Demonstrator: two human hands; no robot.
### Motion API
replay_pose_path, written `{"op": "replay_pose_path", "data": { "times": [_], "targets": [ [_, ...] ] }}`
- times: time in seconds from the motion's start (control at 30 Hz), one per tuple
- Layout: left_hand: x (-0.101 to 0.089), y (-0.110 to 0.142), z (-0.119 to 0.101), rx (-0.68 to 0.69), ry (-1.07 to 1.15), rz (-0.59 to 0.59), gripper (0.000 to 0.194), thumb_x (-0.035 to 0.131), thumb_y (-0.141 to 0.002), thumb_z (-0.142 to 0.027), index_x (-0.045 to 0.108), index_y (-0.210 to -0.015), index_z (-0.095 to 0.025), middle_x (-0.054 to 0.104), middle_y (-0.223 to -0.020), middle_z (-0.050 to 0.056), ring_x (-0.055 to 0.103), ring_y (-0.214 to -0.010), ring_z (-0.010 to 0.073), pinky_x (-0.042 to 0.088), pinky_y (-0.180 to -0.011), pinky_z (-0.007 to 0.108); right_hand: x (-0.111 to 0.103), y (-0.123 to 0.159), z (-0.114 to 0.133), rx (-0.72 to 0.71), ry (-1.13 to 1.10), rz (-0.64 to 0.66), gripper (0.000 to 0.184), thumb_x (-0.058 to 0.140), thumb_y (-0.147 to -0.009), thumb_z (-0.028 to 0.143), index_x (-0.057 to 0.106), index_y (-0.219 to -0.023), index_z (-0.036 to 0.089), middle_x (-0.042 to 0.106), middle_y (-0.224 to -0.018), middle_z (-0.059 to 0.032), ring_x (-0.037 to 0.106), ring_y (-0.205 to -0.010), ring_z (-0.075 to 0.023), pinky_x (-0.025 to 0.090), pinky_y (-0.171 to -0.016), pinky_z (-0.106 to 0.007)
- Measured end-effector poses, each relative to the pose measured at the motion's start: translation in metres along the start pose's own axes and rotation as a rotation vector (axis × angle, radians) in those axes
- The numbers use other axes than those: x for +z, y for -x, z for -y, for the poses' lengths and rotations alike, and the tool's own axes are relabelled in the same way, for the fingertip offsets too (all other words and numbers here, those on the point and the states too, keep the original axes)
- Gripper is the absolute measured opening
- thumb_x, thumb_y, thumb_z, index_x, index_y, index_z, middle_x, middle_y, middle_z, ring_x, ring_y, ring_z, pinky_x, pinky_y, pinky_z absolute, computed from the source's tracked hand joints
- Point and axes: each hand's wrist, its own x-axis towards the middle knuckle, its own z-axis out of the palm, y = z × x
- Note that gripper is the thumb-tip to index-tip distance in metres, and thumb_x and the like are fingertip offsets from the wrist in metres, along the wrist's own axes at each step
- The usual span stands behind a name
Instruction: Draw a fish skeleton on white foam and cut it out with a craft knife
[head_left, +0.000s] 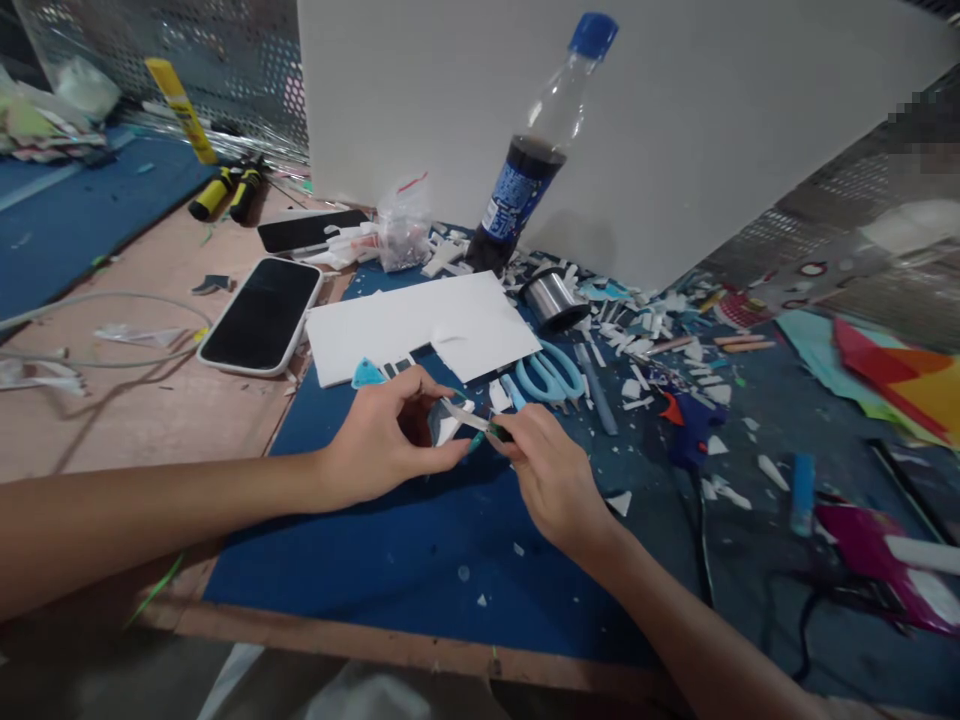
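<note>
Over the blue mat [390, 560], my left hand [386, 425] is closed around a small white and dark-grey piece [444, 425], its thumb and fingers pinching it from two sides. My right hand [547, 465] grips a thin, pale, blade-like strip [466, 416] whose far end lies against that piece. Most of whatever handle the strip has is hidden by the fingers. Just beyond the hands lie a white board [405, 320], a small blue piece [367, 374] and light-blue scissors [553, 375].
A tilted cola bottle [517, 190] stands behind the board, near a wire spool [553, 298]. White scraps [645, 315] litter the right side, with a blue glue gun [691, 430] and its cord. Leftward are a phone [262, 315], pliers [229, 190] and a glue stick [180, 110].
</note>
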Motion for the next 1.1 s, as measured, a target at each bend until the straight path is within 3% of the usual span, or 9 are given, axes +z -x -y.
{"op": "replay_pose_path", "data": {
  "times": [0.17,0.33,0.6,0.77,0.97,1.1],
  "targets": [
    [-0.001,0.0,-0.001,0.008,0.08,0.065,0.028,0.072,-0.069,-0.025,0.055,-0.089,-0.014,0.056,-0.061,-0.002,0.052,-0.045,0.0063,0.043,-0.042,0.016,-0.001,-0.001,-0.003,-0.006,-0.024,0.02,0.016,0.035,-0.091,0.009,0.05,-0.09,0.016,0.046,-0.072,-0.0039,0.041,-0.066,-0.0148,0.038,-0.059,-0.027],
    [-0.003,0.0,-0.002,-0.004,0.144,0.123,0.045,0.07,-0.072,-0.021,0.056,-0.114,-0.017,0.059,-0.065,-0.002,0.052,-0.044,0.0052,0.044,-0.041,0.015,-0.002,-0.003,-0.004,-0.02,-0.062,-0.015,0.015,0.036,-0.092,0.012,0.05,-0.09,0.016,0.048,-0.068,-0.0025,0.039,-0.061,-0.0138,0.036,-0.055,-0.026],
    [-0.003,-0.003,0.002,-0.042,0.135,0.241,0.047,0.073,-0.07,-0.027,0.056,-0.112,-0.015,0.063,-0.083,0.004,0.061,-0.066,0.0114,0.055,-0.056,0.019,-0.004,-0.002,-0.01,0.128,-0.113,0.037,0.021,0.032,-0.094,0.019,0.053,-0.091,0.018,0.053,-0.069,-0.003,0.046,-0.064,-0.0148,0.037,-0.057,-0.027],
    [-0.004,-0.005,0.005,-0.077,0.055,0.191,0.028,0.066,-0.077,-0.024,0.062,-0.103,-0.017,0.064,-0.073,0.002,0.061,-0.062,0.0121,0.052,-0.056,0.022,-0.004,0.0,-0.014,0.128,-0.196,0.105,0.022,0.033,-0.095,0.02,0.055,-0.097,0.017,0.056,-0.071,-0.0033,0.047,-0.066,-0.0143,0.039,-0.057,-0.026],
    [-0.005,-0.005,0.007,0.036,-0.098,0.055,0.027,0.072,-0.072,-0.035,0.06,-0.084,-0.013,0.057,-0.07,0.002,0.053,-0.058,0.0104,0.044,-0.049,0.02,-0.009,0.001,-0.01,0.081,-0.317,0.197,0.024,0.033,-0.095,0.02,0.056,-0.1,0.017,0.057,-0.074,-0.0033,0.048,-0.064,-0.0123,0.039,-0.053,-0.022],
    [-0.004,-0.005,0.007,0.099,-0.111,0.053,0.035,0.07,-0.072,-0.044,0.059,-0.082,-0.013,0.056,-0.065,0.001,0.051,-0.057,0.0104,0.042,-0.05,0.021,-0.013,-0.001,-0.01,0.087,-0.337,0.216,0.029,0.029,-0.096,0.025,0.056,-0.099,0.017,0.055,-0.069,-0.0023,0.048,-0.063,-0.0126,0.038,-0.054,-0.024]
  ]
}}
